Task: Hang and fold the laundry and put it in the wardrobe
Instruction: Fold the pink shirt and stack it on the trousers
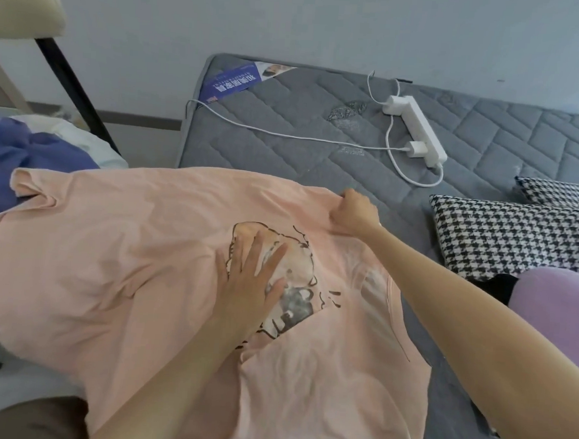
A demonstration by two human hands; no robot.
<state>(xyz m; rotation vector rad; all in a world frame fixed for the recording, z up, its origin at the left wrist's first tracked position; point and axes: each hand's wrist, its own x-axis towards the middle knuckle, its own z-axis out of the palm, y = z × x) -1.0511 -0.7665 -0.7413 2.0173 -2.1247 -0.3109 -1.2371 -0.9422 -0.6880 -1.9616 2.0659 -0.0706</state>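
A pink T-shirt (109,259) lies spread print-up on the grey mattress (490,129). The left grip (254,278) rests flat on the print, fingers straight and spread, grasping nothing. The right grip (354,213) is clenched on the shirt's far edge, pinching a fold. 2 houndstooth cushions (517,240) lie to the right.
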